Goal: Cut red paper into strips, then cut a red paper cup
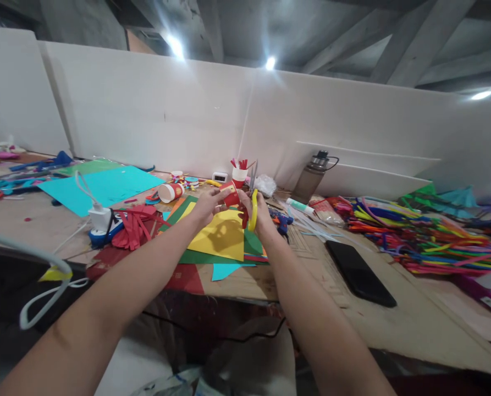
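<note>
Closed around a small red paper cup [229,194], my left hand [207,205] is over the colored paper at the table's middle. Scissors with yellow handles [253,212] are in my right hand [261,212], their blades pointing up and away. The fingers of my right hand are close to the cup's right side; whether they touch it I cannot tell. Beneath both hands lies a yellow sheet [224,236] on a green sheet [251,242]. Just behind stands a red and white cup [240,175] with red sticks in it.
A black phone [359,273] and a bottle [310,179] are on the right, with piled pipe cleaners [426,236] beyond. On the left are a turquoise sheet [100,187], red paper strips [136,228], a plug adapter [100,218] and a tipped cup [171,192]. A white board [146,110] borders the back.
</note>
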